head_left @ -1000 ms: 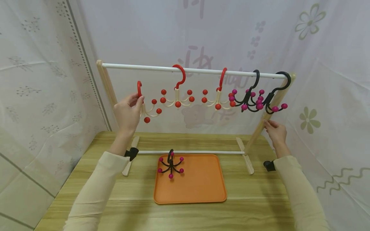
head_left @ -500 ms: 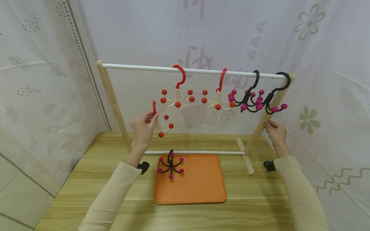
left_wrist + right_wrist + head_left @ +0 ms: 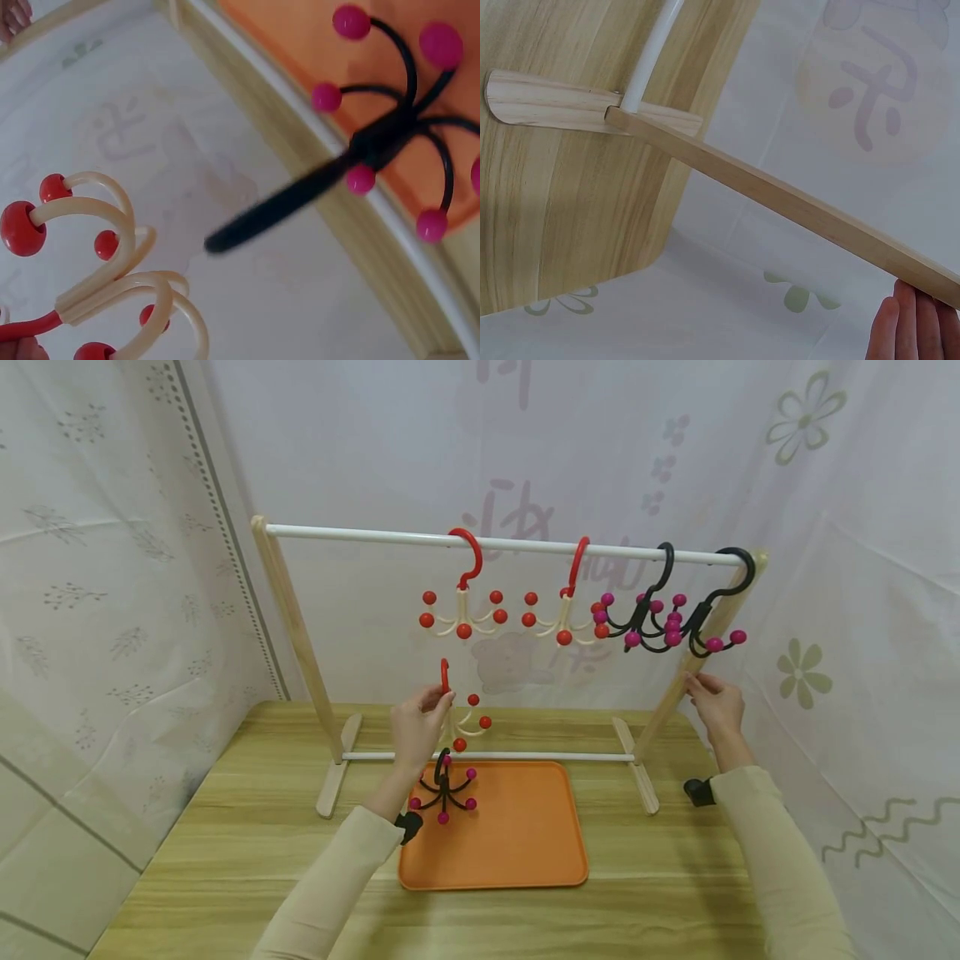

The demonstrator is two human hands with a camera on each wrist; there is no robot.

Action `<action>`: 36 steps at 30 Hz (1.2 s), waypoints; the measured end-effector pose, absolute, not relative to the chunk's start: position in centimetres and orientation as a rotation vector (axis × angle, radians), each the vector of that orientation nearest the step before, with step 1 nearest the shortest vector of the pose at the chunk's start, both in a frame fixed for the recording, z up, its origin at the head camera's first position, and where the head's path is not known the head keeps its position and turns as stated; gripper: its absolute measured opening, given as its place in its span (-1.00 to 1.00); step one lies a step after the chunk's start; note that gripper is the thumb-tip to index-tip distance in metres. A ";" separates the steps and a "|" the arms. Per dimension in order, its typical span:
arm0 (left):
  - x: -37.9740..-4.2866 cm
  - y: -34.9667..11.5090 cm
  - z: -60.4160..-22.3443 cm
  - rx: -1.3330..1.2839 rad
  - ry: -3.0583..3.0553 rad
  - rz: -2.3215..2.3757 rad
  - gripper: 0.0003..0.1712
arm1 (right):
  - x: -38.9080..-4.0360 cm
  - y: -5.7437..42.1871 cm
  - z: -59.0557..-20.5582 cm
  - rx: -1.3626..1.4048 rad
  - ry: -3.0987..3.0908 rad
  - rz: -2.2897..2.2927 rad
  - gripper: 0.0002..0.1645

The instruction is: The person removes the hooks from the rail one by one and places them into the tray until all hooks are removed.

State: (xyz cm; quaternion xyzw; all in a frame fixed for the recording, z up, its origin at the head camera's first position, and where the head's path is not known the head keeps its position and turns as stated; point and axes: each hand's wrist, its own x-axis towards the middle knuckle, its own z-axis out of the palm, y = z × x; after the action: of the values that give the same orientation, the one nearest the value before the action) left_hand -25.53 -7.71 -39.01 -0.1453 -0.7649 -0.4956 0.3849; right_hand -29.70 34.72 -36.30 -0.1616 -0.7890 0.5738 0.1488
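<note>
My left hand (image 3: 417, 728) pinches the red hook of a cream octopus-style hanger (image 3: 445, 677) with red ball tips. It hangs upright below the top rail, close over the back edge of the orange tray (image 3: 517, 852). In the left wrist view, its curved cream arms (image 3: 120, 217) show near a black hanger (image 3: 386, 135) with pink balls, which stands hook-up on the tray. My right hand (image 3: 717, 703) grips the right wooden post (image 3: 663, 714) of the rack at mid-height. In the right wrist view, its fingers (image 3: 922, 322) lie against the post's edge.
From the white top rail (image 3: 360, 535) hang two red-hooked hangers (image 3: 462, 602) and two black ones (image 3: 642, 608), the black pair crowded at the right end. A lower white rail (image 3: 540, 756) crosses behind the tray. The rack's feet (image 3: 330, 789) rest on the wooden table (image 3: 247, 843).
My left hand has carried the red-hooked hanger down and to the right, from beside the top rail to over the tray's back edge. The right hand stays on the post.
</note>
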 end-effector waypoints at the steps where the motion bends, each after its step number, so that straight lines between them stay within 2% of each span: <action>1: -25.4 -7.3 -39.3 -0.380 -1.947 -1.266 -0.85 | -29.6 34.6 -36.2 -0.474 -2.274 1.630 -0.28; 13: -23.9 -2.7 -43.0 -0.411 -2.005 -1.349 -0.84 | -29.4 34.4 -36.2 -0.464 -2.292 1.572 -0.28; 29: -23.6 -0.6 -47.3 -0.226 -2.192 -1.336 -0.77 | -29.8 34.8 -36.7 -0.472 -2.332 1.520 -0.26; 33: -23.7 -0.2 -47.9 -0.184 -2.175 -1.416 -0.79 | -32.6 37.6 -39.7 -0.444 -2.272 1.591 -0.35; 35: -23.8 -0.1 -48.3 -0.167 -2.175 -1.440 -0.80 | -35.4 40.6 -42.8 -0.374 -2.185 1.696 -0.46; 36: -23.8 0.0 -48.5 -0.158 -2.181 -1.443 -0.80 | -35.5 40.9 -43.1 -0.340 -2.156 1.752 -0.51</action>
State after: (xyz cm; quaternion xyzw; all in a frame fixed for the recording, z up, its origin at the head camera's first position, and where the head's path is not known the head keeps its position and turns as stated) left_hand -23.82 0.01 -48.48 -0.0582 -0.8042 -0.5323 0.2579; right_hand -35.51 40.92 -43.08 -0.1198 -0.7591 0.6168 0.1705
